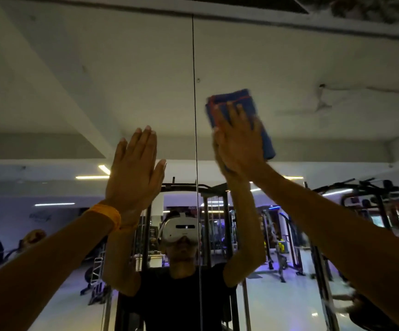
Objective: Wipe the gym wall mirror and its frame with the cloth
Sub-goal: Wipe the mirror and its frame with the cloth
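Our two forearms are reaching up toward the glass, the left one wearing an orange wristband [105, 215]. Our left hand [134, 168] is lying flat on the wall mirror [74, 91], fingers straight and together, just left of the vertical seam [194, 68] between its panels. Our right hand [239, 142] is pressing a folded blue cloth [241, 99] with red edging against the glass just right of that seam. Its fingers are lying straight over the cloth, well below the white frame [241, 16] along the mirror's top edge.

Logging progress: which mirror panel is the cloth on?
The right panel, beyond the seam: the right hand presses the blue cloth there; the left panel has only the left hand.
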`<control>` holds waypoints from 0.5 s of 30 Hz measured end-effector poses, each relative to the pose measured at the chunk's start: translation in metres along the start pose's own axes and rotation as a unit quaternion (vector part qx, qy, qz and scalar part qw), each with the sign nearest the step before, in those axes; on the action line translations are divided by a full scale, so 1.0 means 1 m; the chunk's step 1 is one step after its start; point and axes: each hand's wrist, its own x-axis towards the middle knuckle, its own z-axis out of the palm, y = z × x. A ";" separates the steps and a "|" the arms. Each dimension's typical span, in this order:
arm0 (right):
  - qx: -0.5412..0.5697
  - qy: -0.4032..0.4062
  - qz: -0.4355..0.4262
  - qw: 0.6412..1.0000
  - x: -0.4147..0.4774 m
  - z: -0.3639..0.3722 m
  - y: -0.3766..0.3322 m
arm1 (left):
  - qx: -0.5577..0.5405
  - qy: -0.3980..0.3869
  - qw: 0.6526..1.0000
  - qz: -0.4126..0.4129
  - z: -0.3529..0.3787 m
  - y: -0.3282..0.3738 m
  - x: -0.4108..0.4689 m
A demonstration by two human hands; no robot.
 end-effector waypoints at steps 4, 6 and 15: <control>0.000 -0.085 -0.266 0.960 -0.038 -0.010 -0.011 | 0.002 0.016 1.000 -0.005 -0.004 0.003 -0.001; 0.005 -0.082 -0.213 0.974 -0.029 -0.020 0.026 | -0.004 0.007 1.000 -0.001 -0.003 0.004 -0.001; -0.008 -0.069 0.014 0.997 -0.109 -0.038 0.027 | -0.014 0.010 1.000 -0.014 -0.003 0.025 -0.019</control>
